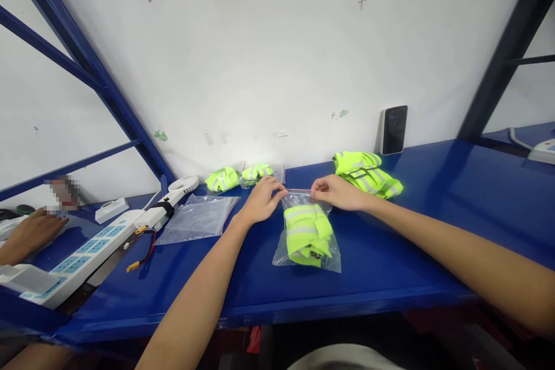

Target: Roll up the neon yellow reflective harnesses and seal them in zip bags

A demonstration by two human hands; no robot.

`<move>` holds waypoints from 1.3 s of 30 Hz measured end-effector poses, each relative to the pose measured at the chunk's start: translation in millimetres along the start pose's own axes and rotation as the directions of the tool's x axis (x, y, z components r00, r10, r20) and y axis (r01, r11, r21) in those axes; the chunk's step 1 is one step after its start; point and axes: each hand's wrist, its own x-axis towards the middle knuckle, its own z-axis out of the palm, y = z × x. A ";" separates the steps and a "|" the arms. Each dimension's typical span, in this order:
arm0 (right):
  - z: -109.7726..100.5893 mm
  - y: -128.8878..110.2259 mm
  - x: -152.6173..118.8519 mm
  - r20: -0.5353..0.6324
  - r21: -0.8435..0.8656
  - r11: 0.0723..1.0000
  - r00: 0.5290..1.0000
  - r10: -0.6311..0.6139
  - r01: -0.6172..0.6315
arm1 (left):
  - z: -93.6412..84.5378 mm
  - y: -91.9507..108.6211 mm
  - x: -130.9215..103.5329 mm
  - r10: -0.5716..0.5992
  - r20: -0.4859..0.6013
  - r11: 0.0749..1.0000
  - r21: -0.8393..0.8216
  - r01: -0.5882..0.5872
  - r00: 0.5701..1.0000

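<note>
Both grips are narrow. The left hand [263, 199] pinches one end of the red-lined mouth of a clear bag [299, 199]; the right hand [332, 192] pinches the other end. The bag lies on the counter [390, 269] directly before the person, with a folded yellow vest [307, 235] inside it. Holding both corners appears intended to keep the mouth straight and level; the counter bears the weight, so the fingers need only govern the edge.

Flat bags [195, 219] lie to the left, within easy reach, presumably for that reason. A loose yellow bundle [368, 176] sits beyond the right forearm, apparently kept separate from the wrapped ones. The wrapped bundles, a left one [222, 179] and a right one [257, 172], rest near the wall, seemingly to leave the front of the counter free for working.

Count: one bag in hand, holding one vest; two wrapped bundles; one loose bundle, its number of pieces not determinable; flat bags overlapping, number not determinable. Also noted: one small fan [184, 184], one upright black-and-white device [393, 130], and another person's hand [37, 234] at far left.
</note>
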 end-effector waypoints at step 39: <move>30.1 1.7 -6.9 -0.141 -0.181 0.938 0.936 -0.321 0.295 | -0.5 27.2 0.6 -0.075 0.303 0.937 -0.304 0.171 0.950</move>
